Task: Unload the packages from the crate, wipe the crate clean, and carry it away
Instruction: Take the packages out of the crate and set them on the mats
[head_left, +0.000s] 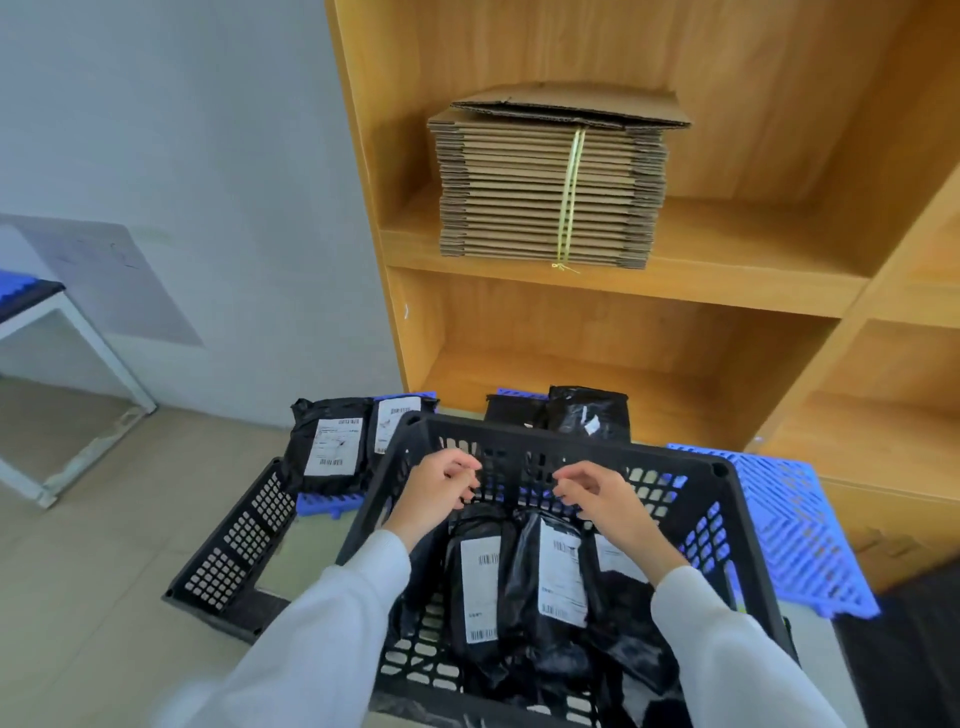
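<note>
Left grip and right grip, fingers loosely curled and holding nothing, hover inside a black perforated plastic crate; just below them lie glossy black packages bearing white barcode labels.

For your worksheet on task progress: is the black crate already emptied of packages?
No, the black crate holds several black packages with white labels, beneath both hands.

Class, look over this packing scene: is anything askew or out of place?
Yes. The top sheet of the tied cardboard stack on the shelf lies loose outside the string, skewed, with its edge lifted. A second black crate lies tipped on the floor.
</note>
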